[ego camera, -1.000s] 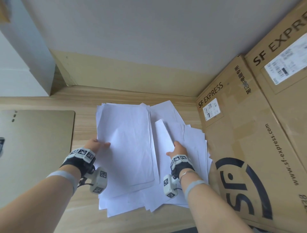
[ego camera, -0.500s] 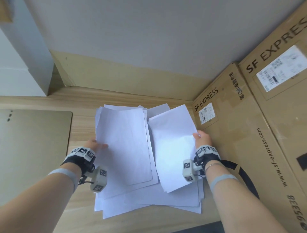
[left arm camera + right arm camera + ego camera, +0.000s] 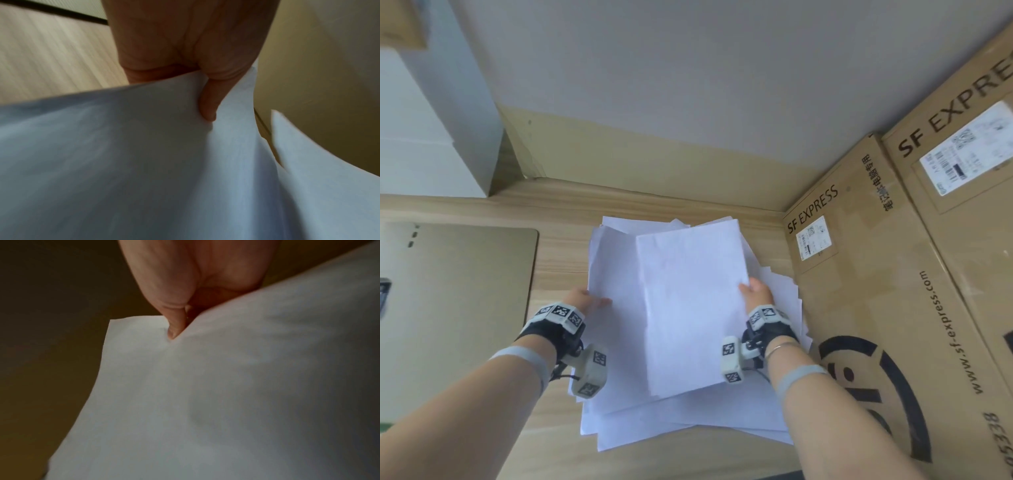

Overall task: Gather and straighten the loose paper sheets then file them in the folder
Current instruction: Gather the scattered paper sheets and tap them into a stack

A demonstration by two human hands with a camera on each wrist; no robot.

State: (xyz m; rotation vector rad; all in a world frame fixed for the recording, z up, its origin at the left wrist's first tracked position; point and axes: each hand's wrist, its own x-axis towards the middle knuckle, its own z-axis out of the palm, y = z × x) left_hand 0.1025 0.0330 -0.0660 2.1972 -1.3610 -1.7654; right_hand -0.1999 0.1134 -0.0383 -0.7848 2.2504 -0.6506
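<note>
Fingers, right: thumb on top and fingers underneath, pinching the right edge of the top sheet [image 3: 690, 308]; the right wrist view shows the thumb [image 3: 174, 324] pressed into the paper
Fingers, left: the left wrist view shows a thumb [image 3: 209, 104] laid on the paper with the rest of the hand under it — a grip on the left edge of the paper stack [image 3: 616, 342]
Right hand [image 3: 756, 296]: at the top sheet's right edge, about halfway along it
Left hand [image 3: 582, 301]: at the stack's left edge, level with the right hand
Top sheet: white, lying across the stack and tilted slightly, its left part overlapping the sheets the left hand holds
Paper stack: white sheets fanned unevenly, corners sticking out at the far and near ends — more sheets lie under the right wrist toward the boxes
Table [image 3: 558, 270]: light wood, carrying the papers
Folder [image 3: 455, 301]: flat tan board to the left of the stack, apart from it
Cardboard boxes [image 3: 893, 291]: brown, printed "SF EXPRESS", just right of the papers
Wall [image 3: 688, 85]: grey, behind the table
</note>
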